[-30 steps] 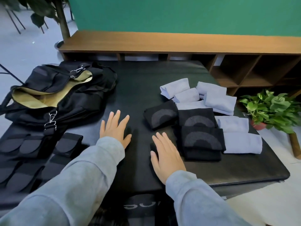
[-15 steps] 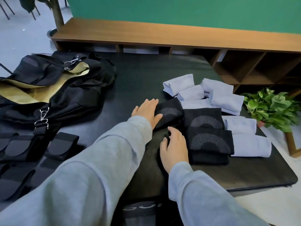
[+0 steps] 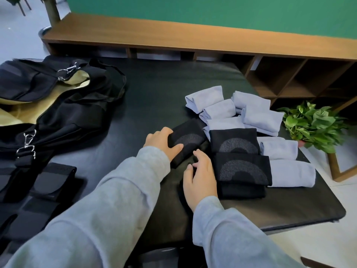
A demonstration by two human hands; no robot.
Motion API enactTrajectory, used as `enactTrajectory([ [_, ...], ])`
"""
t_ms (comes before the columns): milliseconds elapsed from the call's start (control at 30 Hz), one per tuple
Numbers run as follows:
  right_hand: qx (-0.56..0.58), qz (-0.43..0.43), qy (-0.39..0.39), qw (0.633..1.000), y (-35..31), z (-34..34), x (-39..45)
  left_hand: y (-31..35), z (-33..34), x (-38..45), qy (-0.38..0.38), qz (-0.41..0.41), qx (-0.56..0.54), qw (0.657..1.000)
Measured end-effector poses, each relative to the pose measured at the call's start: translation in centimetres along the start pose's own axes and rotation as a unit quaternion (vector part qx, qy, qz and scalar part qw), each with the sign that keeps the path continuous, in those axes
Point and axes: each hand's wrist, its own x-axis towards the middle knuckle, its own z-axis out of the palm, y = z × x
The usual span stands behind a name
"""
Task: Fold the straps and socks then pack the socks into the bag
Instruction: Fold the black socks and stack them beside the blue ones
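While your left hand (image 3: 163, 143) grips the black sock (image 3: 186, 142), your right hand (image 3: 201, 176) rests loosely curled beside the stack (image 3: 241, 167); bare table (image 3: 154, 105) toward the bag (image 3: 63, 105).

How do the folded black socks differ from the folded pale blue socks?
The folded black socks carry grey arc patterns; the folded pale blue socks are plain. The black ones lie nearer, with the left hand gripping one; the blue ones lie untouched. Both rest on the black table.

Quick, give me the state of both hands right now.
Left hand: grips the folded black sock, thumb over its near edge.
Right hand: fingers curled at the black sock stack; a grip cannot be told.
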Motion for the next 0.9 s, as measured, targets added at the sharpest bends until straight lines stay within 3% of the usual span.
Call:
enactTrajectory([
  [300, -0.096, -0.066, -0.095, 0.989, -1.9, -1.5, -0.7, -3.2, -1.3, -7.7, 0.006, -0.044, -0.010, 0.999],
  [533, -0.176, -0.156, -0.148, 0.961, -1.8, -0.9, -1.0, -4.4, -1.7, -9.2, 0.053, -0.012, -0.192, 0.980],
  [667, -0.171, -0.167, -0.140, 0.961, -1.5, -0.6, -0.9, -4.3, -1.8, -8.7, 0.038, -0.043, -0.342, 0.938],
  [900, -0.132, -0.136, -0.170, 0.967, -2.1, -1.3, -1.6, -3.9, -1.9, -10.5, 0.055, 0.020, -0.311, 0.949],
])
